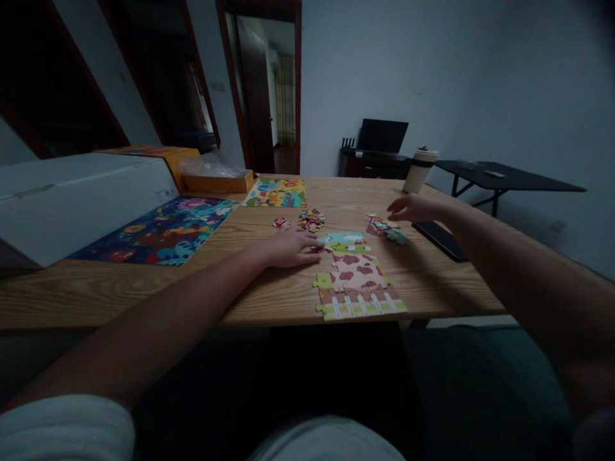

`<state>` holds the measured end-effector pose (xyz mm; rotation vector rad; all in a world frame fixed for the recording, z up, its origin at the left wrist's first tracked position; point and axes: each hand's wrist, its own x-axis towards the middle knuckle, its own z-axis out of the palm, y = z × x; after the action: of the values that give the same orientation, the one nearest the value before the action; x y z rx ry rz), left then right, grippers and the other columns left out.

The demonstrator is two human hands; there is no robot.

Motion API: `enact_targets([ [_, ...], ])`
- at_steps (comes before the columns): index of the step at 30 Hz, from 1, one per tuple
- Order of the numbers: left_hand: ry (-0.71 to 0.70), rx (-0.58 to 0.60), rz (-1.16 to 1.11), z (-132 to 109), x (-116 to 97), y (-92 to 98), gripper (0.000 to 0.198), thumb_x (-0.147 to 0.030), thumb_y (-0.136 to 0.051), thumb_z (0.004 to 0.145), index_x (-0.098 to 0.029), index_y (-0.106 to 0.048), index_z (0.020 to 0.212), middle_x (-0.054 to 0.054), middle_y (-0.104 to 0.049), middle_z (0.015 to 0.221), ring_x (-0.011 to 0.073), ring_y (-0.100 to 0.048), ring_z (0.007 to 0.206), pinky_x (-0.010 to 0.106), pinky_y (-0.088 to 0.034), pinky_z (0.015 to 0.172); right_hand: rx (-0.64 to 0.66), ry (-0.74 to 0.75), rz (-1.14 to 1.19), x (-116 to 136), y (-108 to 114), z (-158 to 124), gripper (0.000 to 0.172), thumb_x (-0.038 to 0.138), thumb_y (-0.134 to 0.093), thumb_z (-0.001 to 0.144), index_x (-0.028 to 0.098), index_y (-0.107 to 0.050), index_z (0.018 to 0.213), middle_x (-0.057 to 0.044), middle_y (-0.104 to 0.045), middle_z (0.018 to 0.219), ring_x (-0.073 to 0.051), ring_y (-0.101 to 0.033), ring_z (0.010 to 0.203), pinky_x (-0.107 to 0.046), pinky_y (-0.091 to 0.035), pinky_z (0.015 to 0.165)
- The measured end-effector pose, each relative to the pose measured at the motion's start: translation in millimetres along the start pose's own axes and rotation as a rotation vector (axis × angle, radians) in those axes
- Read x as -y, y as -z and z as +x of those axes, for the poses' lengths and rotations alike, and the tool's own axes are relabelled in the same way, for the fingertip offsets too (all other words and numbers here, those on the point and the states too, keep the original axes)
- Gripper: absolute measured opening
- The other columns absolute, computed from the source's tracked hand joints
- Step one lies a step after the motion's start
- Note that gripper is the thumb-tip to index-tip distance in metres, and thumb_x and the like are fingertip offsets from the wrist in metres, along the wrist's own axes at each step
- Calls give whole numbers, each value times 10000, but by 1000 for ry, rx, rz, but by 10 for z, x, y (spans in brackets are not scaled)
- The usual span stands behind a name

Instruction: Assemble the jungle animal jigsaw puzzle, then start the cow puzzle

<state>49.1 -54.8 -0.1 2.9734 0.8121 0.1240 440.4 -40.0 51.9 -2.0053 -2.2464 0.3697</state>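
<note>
A partly joined jigsaw lies near the front edge of the wooden table, showing a spotted cow pattern, a white fence and green grass. My left hand rests at its upper left edge, fingers apart, and holds nothing that I can see. Above the right-hand pile of loose pieces hovers my right hand, its fingers bent downward; whether anything is between them is too small to tell. Another pile of loose pieces sits just beyond my left hand, with a red piece beside it.
On the left are a big white box, a dark blue picture sheet and an orange box with clear plastic. A colourful animal picture lies farther back. A cup and a black flat object stand or lie at right.
</note>
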Motion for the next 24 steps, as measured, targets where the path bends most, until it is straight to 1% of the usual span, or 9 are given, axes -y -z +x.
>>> enact_targets([
  [3,27,4,-14,-11,-25,69,423,-541,-471,954,-244,-682,1169,81,-691,1173,251,-595,1067,357,-399,919,98,-21,-124,-166,-121,-170,510,551,-669,786,169,-746,1115,-136,-733,1098,-290,-668,958,-360,-494,815],
  [6,103,-39,21,-45,-2,117,417,-572,-521,922,-215,-708,1030,82,-704,1035,243,-607,946,348,-404,859,177,-71,-169,-161,-275,-309,535,632,-633,768,186,-771,1029,-107,-748,949,-271,-657,834,-340,-458,699],
  [8,115,-62,39,-62,25,121,422,-578,-537,911,-225,-706,1068,78,-703,1038,247,-601,962,352,-396,871,176,-116,-196,-134,-350,-352,540,648,-634,751,192,-775,1002,-88,-740,866,-249,-631,759,-328,-420,641],
  [10,111,-65,39,-71,41,113,437,-559,-537,918,-235,-684,1171,81,-700,1086,251,-595,1006,352,-389,893,160,-122,-210,-116,-382,-361,533,637,-630,756,191,-773,1011,-77,-733,829,-228,-606,713,-320,-391,613],
  [14,97,-50,31,-94,32,134,448,-504,-541,919,-250,-639,1274,86,-688,1156,248,-594,1029,354,-382,915,134,-78,-209,-55,-313,-362,509,594,-647,760,200,-760,1062,-72,-738,827,-212,-595,672,-313,-382,590],
  [16,105,-15,19,-125,33,181,411,-483,-551,906,-264,-656,1238,71,-699,1104,237,-612,956,340,-399,863,130,-65,-217,13,-240,-378,493,602,-651,764,194,-769,1014,-89,-742,834,-221,-608,679,-320,-391,595],
  [20,197,64,32,-218,95,304,280,-413,-570,867,-251,-717,1043,55,-710,916,210,-612,770,304,-407,707,170,-59,-288,164,-141,-395,439,598,-672,768,196,-784,904,-115,-748,868,-254,-640,739,-346,-426,650],
  [22,251,63,45,-259,150,347,266,-381,-594,834,-251,-720,1029,57,-712,926,214,-614,776,301,-408,697,191,-70,-314,219,-135,-376,379,521,-703,763,197,-780,945,-117,-750,910,-269,-654,775,-354,-446,667],
  [24,293,68,45,-285,212,367,292,-352,-609,809,-255,-715,1063,60,-718,980,221,-622,811,301,-413,707,172,-59,-301,255,-138,-339,378,445,-712,763,191,-761,1038,-122,-747,990,-277,-665,831,-353,-469,693],
])
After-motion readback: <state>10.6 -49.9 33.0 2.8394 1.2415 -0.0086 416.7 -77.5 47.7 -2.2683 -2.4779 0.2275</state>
